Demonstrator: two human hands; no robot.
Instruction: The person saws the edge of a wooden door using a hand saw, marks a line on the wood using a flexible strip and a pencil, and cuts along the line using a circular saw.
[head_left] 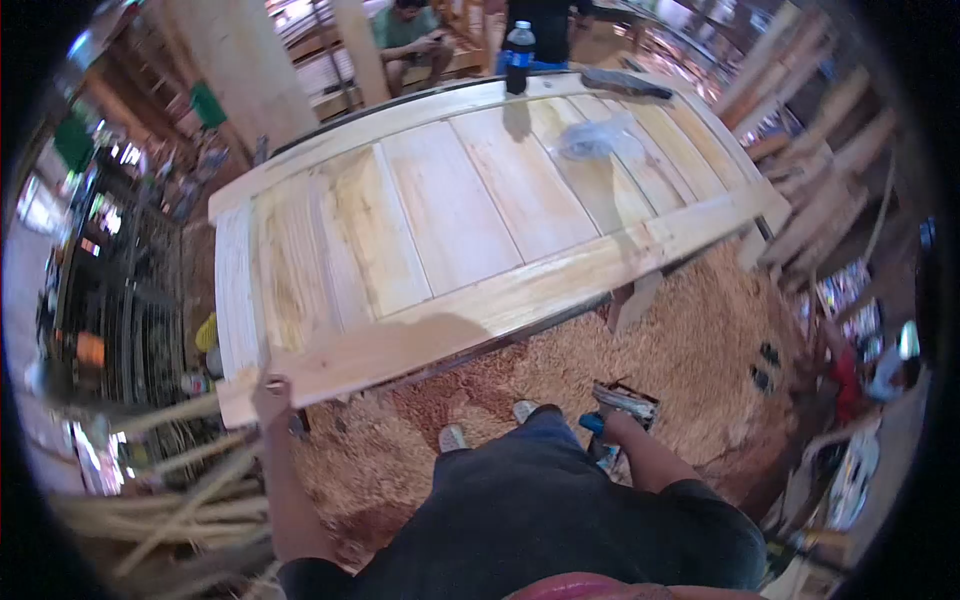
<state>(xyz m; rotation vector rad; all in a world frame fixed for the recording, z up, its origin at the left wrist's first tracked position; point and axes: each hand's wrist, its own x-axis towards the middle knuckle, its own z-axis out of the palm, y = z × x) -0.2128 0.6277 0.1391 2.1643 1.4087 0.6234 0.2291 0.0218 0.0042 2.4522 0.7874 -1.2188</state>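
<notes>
A large wooden door panel [455, 195], framed by pale rails with vertical boards between them, lies flat in front of me. My left hand [272, 396] is at its near left corner, fingers curled against the edge of the front rail. Low on my right side, apart from the panel, my right hand [622, 430] is wrapped around the teal handle of a power tool [628, 402]. The tool has a dark and metallic body; whether it is a sander or a planer cannot be made out.
A dark bottle [518, 60], a crumpled clear plastic bag [592, 140] and a dark elongated object [625, 84] rest on the panel. Wood shavings [690, 335] cover the floor. Planks [825, 190] lean at right; a person [408, 40] sits beyond the panel.
</notes>
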